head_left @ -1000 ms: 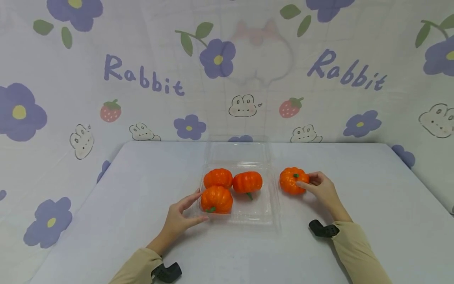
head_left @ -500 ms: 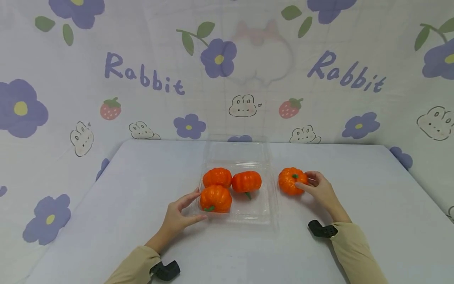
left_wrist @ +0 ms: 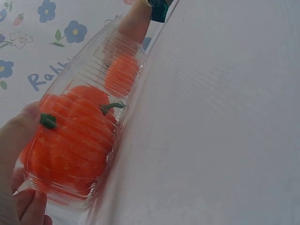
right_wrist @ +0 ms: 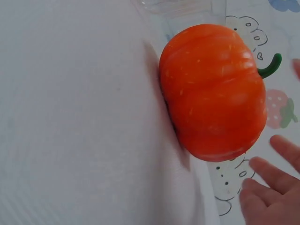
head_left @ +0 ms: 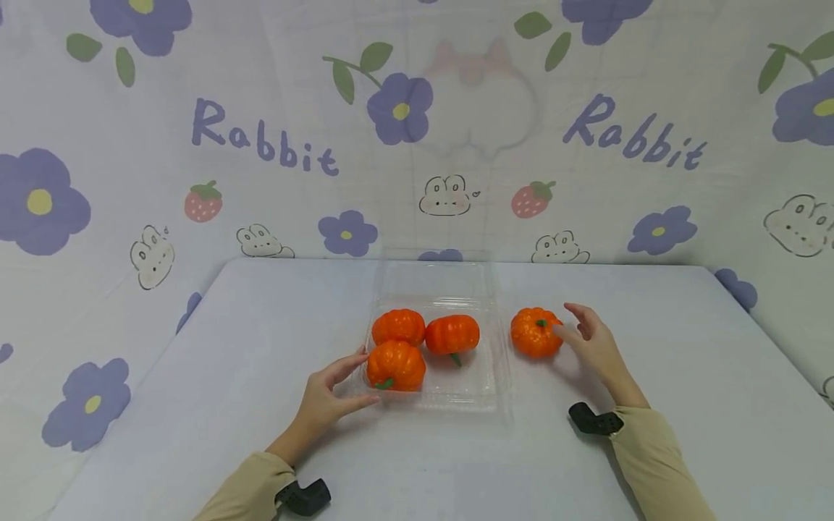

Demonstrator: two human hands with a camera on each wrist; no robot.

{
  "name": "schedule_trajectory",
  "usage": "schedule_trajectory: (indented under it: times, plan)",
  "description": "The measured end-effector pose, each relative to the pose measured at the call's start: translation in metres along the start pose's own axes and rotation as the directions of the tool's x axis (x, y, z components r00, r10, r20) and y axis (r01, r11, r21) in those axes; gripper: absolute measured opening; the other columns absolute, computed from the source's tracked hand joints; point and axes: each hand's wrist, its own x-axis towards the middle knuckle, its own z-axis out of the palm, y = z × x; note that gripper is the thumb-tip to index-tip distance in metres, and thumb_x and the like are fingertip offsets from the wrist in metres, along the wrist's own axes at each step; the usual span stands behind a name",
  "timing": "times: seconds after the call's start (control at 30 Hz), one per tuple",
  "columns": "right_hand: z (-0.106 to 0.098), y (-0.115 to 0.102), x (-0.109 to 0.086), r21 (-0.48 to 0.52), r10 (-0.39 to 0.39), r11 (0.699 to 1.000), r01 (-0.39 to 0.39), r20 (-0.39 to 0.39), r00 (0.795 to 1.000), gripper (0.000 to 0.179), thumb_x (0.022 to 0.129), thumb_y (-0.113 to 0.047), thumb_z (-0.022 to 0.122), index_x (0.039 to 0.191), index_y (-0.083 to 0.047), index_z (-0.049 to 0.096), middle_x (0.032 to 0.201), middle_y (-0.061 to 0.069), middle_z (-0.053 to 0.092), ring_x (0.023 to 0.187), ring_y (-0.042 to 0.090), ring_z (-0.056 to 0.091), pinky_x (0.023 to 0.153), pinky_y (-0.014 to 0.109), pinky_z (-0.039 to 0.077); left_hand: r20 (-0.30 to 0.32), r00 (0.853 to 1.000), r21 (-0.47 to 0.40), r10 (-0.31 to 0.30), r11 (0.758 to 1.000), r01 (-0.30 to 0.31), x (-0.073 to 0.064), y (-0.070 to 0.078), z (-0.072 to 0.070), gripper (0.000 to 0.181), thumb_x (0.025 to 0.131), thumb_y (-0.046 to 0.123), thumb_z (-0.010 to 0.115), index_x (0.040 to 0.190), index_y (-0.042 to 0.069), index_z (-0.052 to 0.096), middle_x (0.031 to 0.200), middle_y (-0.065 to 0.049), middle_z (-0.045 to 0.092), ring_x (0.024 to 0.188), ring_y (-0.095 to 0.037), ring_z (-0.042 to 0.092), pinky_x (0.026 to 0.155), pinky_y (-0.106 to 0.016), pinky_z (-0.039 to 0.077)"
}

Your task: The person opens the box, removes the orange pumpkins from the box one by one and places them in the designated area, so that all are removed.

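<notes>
My left hand (head_left: 326, 398) holds the near-left corner of a clear plastic clamshell box (head_left: 462, 387). In the left wrist view its thumb (left_wrist: 21, 124) lies at the rim and bent fingers (left_wrist: 35, 204) touch the end wall. Inside the box are three orange toy pumpkins: one at back left (head_left: 399, 328), one at front left (head_left: 396, 366), and one tipped on its side (head_left: 452, 334) with its green stem toward me. Right of the box a fourth pumpkin (head_left: 537, 333) sits upright on the table. Beside it my right hand (head_left: 596, 351) has its fingers spread, apart from the pumpkin in the right wrist view (right_wrist: 213, 93).
The box's lid (head_left: 436, 278) stands raised at the back. A white table (head_left: 274, 311) carries everything, and a patterned cloth (head_left: 274, 195) hangs behind its far edge. Each forearm wears a black wrist device, the right one (head_left: 594, 420) near the sleeve cuff.
My right hand's fingers have opened and drawn away from the pumpkin on the table, which stays beside the box. The left hand keeps its place at the box corner.
</notes>
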Motion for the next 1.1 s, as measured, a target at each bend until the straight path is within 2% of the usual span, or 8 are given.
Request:
schedule_trajectory:
  times: [0.1, 0.23, 0.37, 0.47, 0.6, 0.77, 0.97, 1.1]
  plan:
    - [-0.001, -0.005, 0.0, 0.04, -0.101, 0.994, 0.104, -0.06, 0.993, 0.053, 0.091, -0.028, 0.052, 0.128, 0.007, 0.037, 0.132, 0.024, 0.037, 0.125, 0.034, 0.028, 0.102, 0.045, 0.021, -0.001, 1.0, 0.002, -0.017, 1.0, 0.017, -0.001, 0.001, -0.001, 0.054, 0.061, -0.009, 0.077, 0.11, -0.012, 0.055, 0.118, -0.029, 0.049, 0.111, -0.039, 0.045, 0.091, -0.045, 0.036]
    - [-0.002, -0.011, 0.002, 0.113, -0.205, 0.969, 0.219, -0.121, 0.971, 0.047, 0.092, -0.02, 0.052, 0.127, 0.008, 0.039, 0.132, 0.023, 0.038, 0.126, 0.029, 0.029, 0.104, 0.039, 0.021, 0.002, 0.999, 0.003, -0.035, 0.999, 0.035, -0.001, 0.002, -0.002, 0.053, 0.062, -0.008, 0.077, 0.11, -0.011, 0.055, 0.119, -0.028, 0.048, 0.112, -0.038, 0.045, 0.091, -0.047, 0.036]
    - [0.0, -0.003, 0.008, 0.175, -0.271, 0.94, 0.293, -0.14, 0.952, 0.041, 0.092, -0.016, 0.051, 0.129, 0.002, 0.043, 0.136, 0.012, 0.038, 0.127, 0.018, 0.029, 0.104, 0.025, 0.019, 0.003, 1.0, 0.006, -0.031, 0.999, 0.031, 0.0, 0.003, -0.003, 0.053, 0.062, -0.008, 0.077, 0.11, -0.011, 0.055, 0.119, -0.028, 0.048, 0.112, -0.038, 0.045, 0.091, -0.047, 0.036]
    - [0.002, -0.009, 0.008, 0.228, -0.279, 0.925, 0.303, -0.129, 0.952, 0.04, 0.093, -0.017, 0.049, 0.13, -0.002, 0.043, 0.137, 0.007, 0.039, 0.126, 0.016, 0.032, 0.1, 0.02, 0.025, 0.003, 1.0, 0.008, -0.008, 1.0, 0.008, 0.0, 0.002, -0.004, 0.054, 0.061, -0.009, 0.077, 0.11, -0.012, 0.055, 0.118, -0.029, 0.049, 0.111, -0.04, 0.045, 0.09, -0.046, 0.036]
    - [0.004, -0.036, 0.001, 0.275, -0.261, 0.92, 0.28, -0.106, 0.96, 0.044, 0.093, -0.017, 0.049, 0.132, 0.001, 0.039, 0.136, 0.012, 0.038, 0.124, 0.019, 0.035, 0.097, 0.021, 0.032, 0.003, 1.0, 0.004, 0.023, 1.0, -0.023, -0.001, 0.001, -0.004, 0.054, 0.059, -0.012, 0.076, 0.108, -0.014, 0.054, 0.116, -0.031, 0.049, 0.109, -0.042, 0.045, 0.09, -0.044, 0.036]
    - [0.006, -0.051, -0.001, 0.324, -0.283, 0.899, 0.295, -0.085, 0.955, 0.047, 0.089, -0.003, 0.052, 0.133, 0.003, 0.035, 0.137, 0.016, 0.035, 0.125, 0.02, 0.032, 0.099, 0.023, 0.029, 0.002, 1.0, -0.009, 0.006, 1.0, -0.006, 0.0, 0.001, -0.003, 0.054, 0.06, -0.011, 0.076, 0.109, -0.013, 0.054, 0.117, -0.031, 0.049, 0.111, -0.039, 0.045, 0.091, -0.044, 0.037]
    - [0.012, -0.056, -0.003, 0.38, -0.334, 0.863, 0.331, -0.063, 0.941, 0.05, 0.085, 0.007, 0.055, 0.132, 0.006, 0.036, 0.137, 0.019, 0.035, 0.126, 0.021, 0.032, 0.098, 0.022, 0.029, 0.006, 1.0, -0.024, 0.029, 0.999, -0.029, -0.001, -0.005, -0.001, 0.054, 0.06, -0.012, 0.076, 0.109, -0.013, 0.054, 0.116, -0.031, 0.049, 0.111, -0.038, 0.045, 0.091, -0.039, 0.038]
    - [0.016, -0.059, -0.004, 0.373, -0.38, 0.85, 0.372, -0.055, 0.923, 0.052, 0.084, 0.007, 0.056, 0.131, 0.006, 0.037, 0.137, 0.017, 0.036, 0.125, 0.02, 0.032, 0.098, 0.022, 0.03, 0.006, 1.0, -0.022, 0.012, 1.0, -0.012, -0.002, -0.005, -0.001, 0.054, 0.061, -0.011, 0.076, 0.11, -0.012, 0.054, 0.117, -0.03, 0.049, 0.111, -0.038, 0.045, 0.09, -0.044, 0.037]
